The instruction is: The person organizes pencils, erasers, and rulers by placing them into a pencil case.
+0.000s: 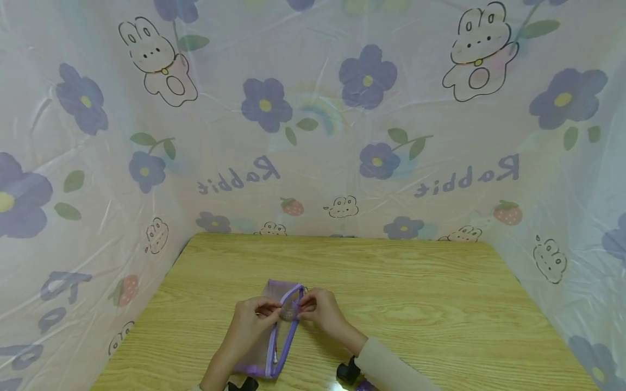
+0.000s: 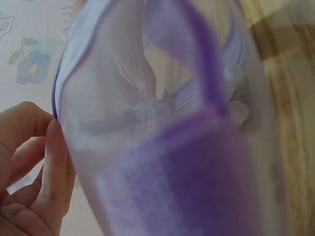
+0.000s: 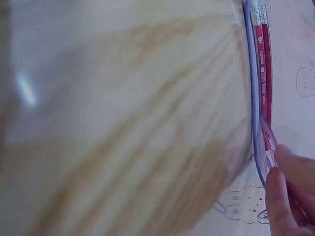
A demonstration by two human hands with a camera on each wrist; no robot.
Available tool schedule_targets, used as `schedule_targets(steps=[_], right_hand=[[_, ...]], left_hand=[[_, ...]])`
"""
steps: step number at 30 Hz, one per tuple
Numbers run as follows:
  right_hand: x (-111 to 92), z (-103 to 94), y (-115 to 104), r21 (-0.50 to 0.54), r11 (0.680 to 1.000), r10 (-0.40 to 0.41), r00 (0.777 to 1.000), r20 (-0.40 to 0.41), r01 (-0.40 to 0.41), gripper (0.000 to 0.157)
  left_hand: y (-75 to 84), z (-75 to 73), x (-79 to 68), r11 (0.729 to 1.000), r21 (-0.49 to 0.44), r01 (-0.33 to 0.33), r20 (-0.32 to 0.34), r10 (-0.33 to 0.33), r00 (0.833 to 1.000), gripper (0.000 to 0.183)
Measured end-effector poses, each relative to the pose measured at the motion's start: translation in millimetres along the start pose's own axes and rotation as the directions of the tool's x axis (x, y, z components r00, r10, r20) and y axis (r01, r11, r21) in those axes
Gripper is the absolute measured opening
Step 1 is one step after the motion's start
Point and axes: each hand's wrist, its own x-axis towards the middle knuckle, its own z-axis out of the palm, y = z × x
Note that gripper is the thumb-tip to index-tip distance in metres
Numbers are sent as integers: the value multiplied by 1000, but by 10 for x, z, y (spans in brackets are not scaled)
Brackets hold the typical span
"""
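A see-through pencil case with purple trim lies on the table, its zipped mouth spread. My left hand pinches one edge of that mouth; in the left wrist view, fingers grip the pale purple rim. At the opposite edge my right hand pinches a small clear plastic piece with fine marks, which sits in the mouth. Its exact kind is unclear. Red pencils show along the rim in the right wrist view, just beyond the right fingertips.
The wood-grain table extends around the case. Patterned sheets with rabbits and flowers hang at the back and sides. Black objects and a purple item show near the front edge by the right sleeve.
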Motion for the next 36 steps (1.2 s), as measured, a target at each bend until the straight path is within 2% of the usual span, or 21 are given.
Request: schedule_targets(steps=[4, 7, 13, 19, 36], right_hand=[[5, -31, 10, -138, 986, -98, 995, -22, 94, 24], [21, -43, -2, -202, 971, -137, 990, -46, 125, 26], [33, -51, -24, -192, 975, -120, 991, -53, 107, 25], [36, -28, -9, -171, 978, -125, 992, -26, 118, 22], [39, 75, -102, -207, 969, -131, 991, 37, 136, 15]], left_hand=[[1, -3, -3, 1000, -16, 7, -9, -7, 1000, 9], [0, -7, -3, 1000, -26, 13, -13, -14, 1000, 9], [-8, -3, -3, 1000, -16, 9, -15, -10, 1000, 10], [-12, 2, -2, 1000, -12, 10, -16, -10, 1000, 13], [-40, 0, -1, 1000, 1, -16, -7, 16, 1000, 7]])
